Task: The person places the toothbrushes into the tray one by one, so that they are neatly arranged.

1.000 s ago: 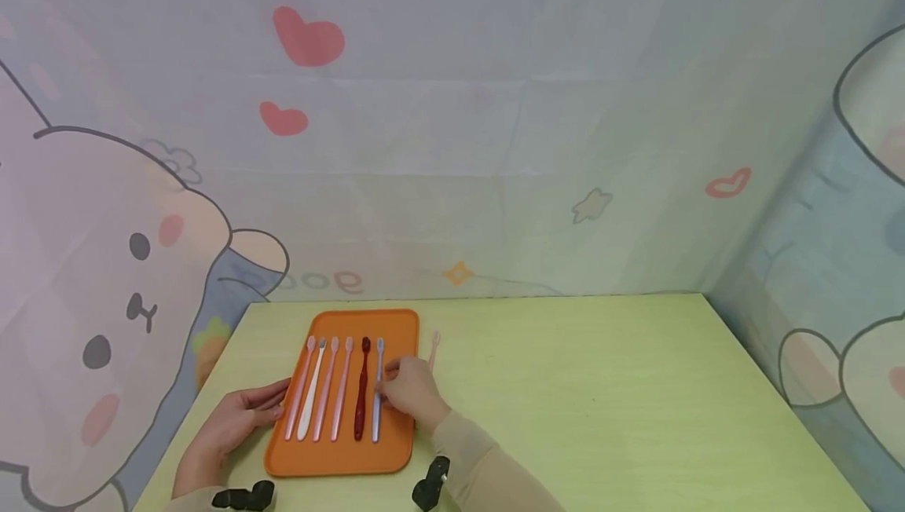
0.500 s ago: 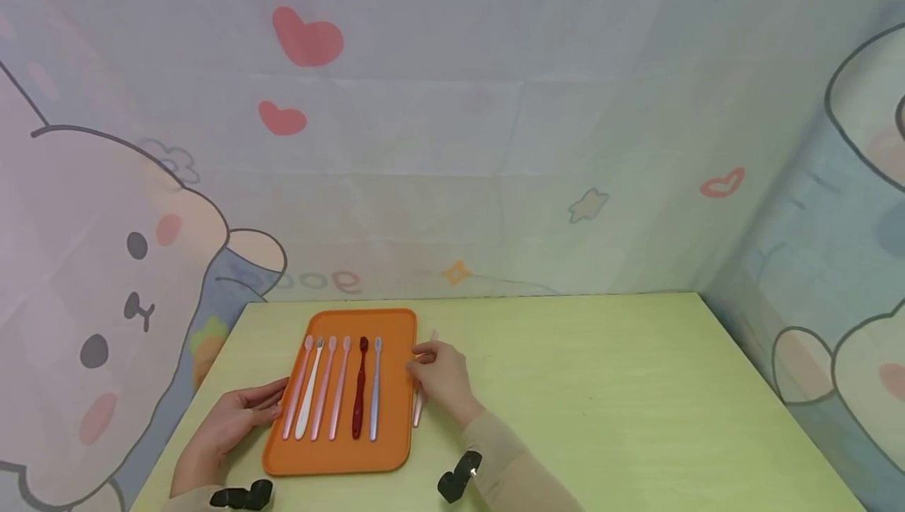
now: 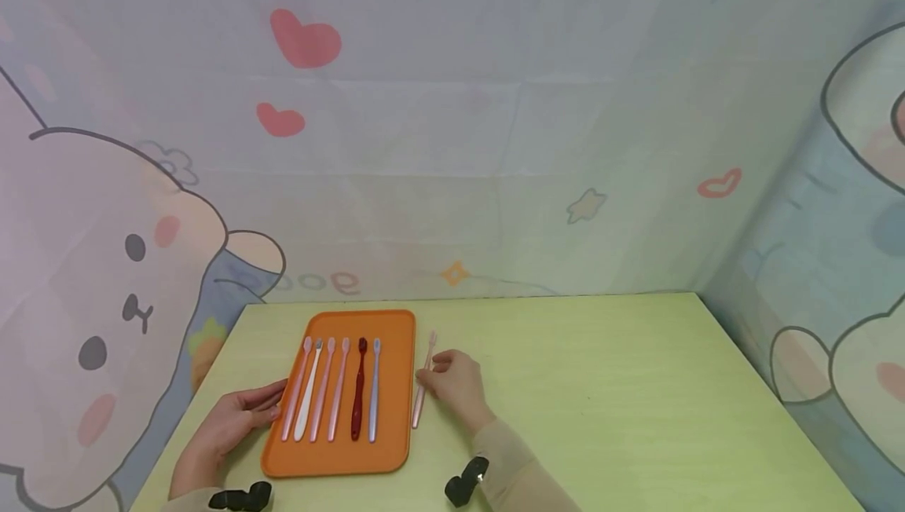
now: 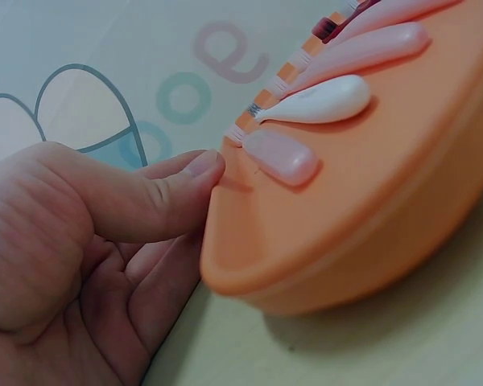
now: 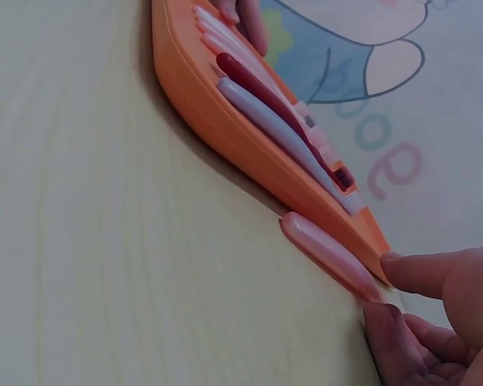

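Note:
My left hand (image 3: 229, 422) grips the left edge of the orange tray (image 3: 353, 461). In the left wrist view the thumb is on its rim, with the other fingers curled below. On the tray lie a white toothbrush (image 3: 307, 394), a dark red toothbrush (image 3: 358, 394), a light blue toothbrush (image 3: 375, 394) and several pink toothbrushes (image 4: 282, 157), side by side. Another pink toothbrush (image 5: 330, 251) is on the table along the tray's right side. My right hand (image 3: 458, 386) straddles that brush, thumb and fingers apart on either side of it, its fingertips right at the handle.
The pale green table (image 3: 601, 402) stretches out to the right of the tray. Behind it hangs a cloth backdrop (image 3: 452, 143) printed with hearts and cartoon animals, which also covers the right side. A black wrist camera (image 3: 467, 482) sits on the right sleeve.
My right hand has left the light blue toothbrush on the tray and moved right, to the pink toothbrush on the table. My left hand stays at the tray's edge.

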Motion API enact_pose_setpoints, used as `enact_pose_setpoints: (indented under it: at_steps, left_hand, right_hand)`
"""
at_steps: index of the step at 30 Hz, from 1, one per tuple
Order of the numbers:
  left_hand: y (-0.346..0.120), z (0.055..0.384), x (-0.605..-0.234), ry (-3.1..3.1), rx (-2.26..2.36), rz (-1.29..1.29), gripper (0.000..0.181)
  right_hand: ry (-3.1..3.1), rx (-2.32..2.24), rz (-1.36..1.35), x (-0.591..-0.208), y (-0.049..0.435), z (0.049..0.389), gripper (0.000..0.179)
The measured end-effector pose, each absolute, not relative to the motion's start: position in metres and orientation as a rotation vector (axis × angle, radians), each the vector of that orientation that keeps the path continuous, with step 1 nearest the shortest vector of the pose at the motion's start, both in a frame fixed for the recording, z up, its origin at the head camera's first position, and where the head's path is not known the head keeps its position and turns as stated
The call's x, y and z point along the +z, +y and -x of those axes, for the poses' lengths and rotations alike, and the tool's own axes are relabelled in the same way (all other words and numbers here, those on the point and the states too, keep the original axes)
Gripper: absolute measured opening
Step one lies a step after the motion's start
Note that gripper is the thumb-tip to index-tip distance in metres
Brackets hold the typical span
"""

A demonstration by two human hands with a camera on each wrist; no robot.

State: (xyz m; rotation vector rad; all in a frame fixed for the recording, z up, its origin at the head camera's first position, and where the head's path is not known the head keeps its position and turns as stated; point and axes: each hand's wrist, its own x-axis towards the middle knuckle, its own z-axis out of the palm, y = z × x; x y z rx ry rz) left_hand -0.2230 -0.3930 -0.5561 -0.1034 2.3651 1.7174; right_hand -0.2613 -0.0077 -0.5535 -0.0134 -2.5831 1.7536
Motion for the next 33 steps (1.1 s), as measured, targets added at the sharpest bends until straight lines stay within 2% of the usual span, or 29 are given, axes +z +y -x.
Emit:
enact_pose_setpoints:
  at_steps: [21,28,33]
  left_hand:
    - [-0.392,0.222,-0.554,2.365,1.700,0.104,0.063]
    - [-0.393,0.224,-0.556,2.362,1.703,0.109,0.062]
    - [-0.392,0.222,-0.555,2.356,1.716,0.095,0.061]
  right_hand:
    - [-2.785,1.470,-0.010,-0.548,-0.015,0.262,0.027]
    - [-2.847,1.270,-0.063,-0.545,-0.014,0.257,0.027]
    - [-2.839,1.304,-0.086,-0.543,-0.011,0.255,0.026]
